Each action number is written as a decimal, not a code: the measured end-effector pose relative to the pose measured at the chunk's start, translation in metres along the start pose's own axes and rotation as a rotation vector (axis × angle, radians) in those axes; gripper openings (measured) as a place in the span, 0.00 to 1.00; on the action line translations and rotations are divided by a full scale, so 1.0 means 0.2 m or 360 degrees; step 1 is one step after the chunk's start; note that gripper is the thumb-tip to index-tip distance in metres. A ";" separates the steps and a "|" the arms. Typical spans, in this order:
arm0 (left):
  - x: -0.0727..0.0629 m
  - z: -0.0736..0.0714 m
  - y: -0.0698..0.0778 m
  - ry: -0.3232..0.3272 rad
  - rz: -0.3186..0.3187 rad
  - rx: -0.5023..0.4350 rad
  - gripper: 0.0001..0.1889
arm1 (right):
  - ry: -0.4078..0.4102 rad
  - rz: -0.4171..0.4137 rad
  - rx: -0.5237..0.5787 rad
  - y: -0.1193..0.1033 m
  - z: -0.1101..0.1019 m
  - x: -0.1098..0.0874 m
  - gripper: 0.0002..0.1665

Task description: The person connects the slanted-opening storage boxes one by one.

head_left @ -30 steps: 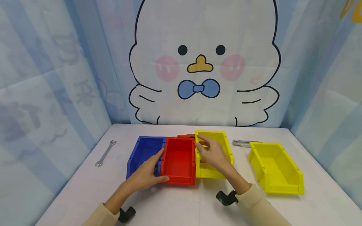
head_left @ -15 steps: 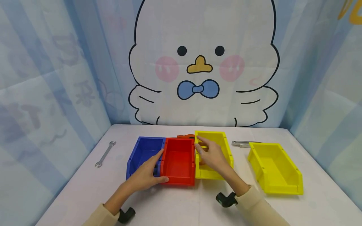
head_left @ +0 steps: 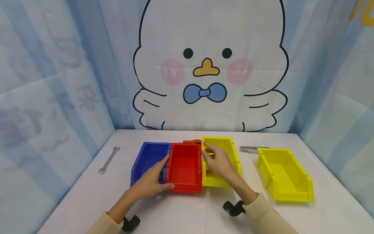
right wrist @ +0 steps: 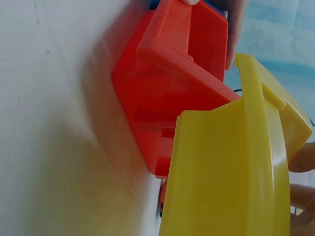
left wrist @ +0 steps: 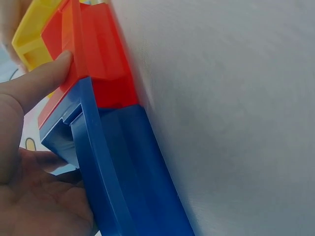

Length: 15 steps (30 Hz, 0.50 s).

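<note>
In the head view my left hand [head_left: 150,180] reaches across the front of the blue bin [head_left: 145,148] to the red bin [head_left: 185,162]. Its thumb presses on the red bin's front lip, and its fingers lie over the adjoining walls of the two bins. These bins stand side by side, touching. My right hand [head_left: 219,162] grips the left wall of a yellow bin [head_left: 233,152], thumb at the outer edge and other fingers inside. In the right wrist view this yellow bin [right wrist: 216,167] is tilted and raised above the table against the red bin's side [right wrist: 157,93].
A second yellow bin [head_left: 287,174] stands at the right. A silver utility knife [head_left: 249,149] lies partly behind it. At the left is an open-ended wrench [head_left: 109,160]. Something orange [head_left: 192,141] shows behind the red bin. Printed curtains surround the white table [head_left: 181,214].
</note>
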<state>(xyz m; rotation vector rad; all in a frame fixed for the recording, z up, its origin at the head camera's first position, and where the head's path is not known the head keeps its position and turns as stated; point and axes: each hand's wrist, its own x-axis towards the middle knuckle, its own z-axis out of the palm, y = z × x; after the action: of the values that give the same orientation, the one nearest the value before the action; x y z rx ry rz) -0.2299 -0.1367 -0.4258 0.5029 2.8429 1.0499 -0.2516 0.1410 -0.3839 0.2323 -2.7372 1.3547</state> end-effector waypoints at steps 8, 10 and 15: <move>0.00 0.00 0.01 0.0001 -0.0020 0.0008 0.58 | 0.0002 -0.0033 -0.0004 0.01 0.00 0.00 0.32; 0.00 0.00 0.01 0.0003 -0.0020 0.0009 0.58 | 0.0000 -0.0038 -0.0004 0.01 0.00 0.00 0.32; 0.00 0.00 0.01 0.0002 -0.0021 0.0003 0.58 | 0.0001 -0.0036 0.0022 0.02 0.01 -0.01 0.32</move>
<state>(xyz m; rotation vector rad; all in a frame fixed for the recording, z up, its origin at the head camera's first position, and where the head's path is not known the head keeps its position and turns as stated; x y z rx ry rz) -0.2292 -0.1356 -0.4249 0.4834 2.8449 1.0456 -0.2510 0.1415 -0.3888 0.2634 -2.7170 1.3682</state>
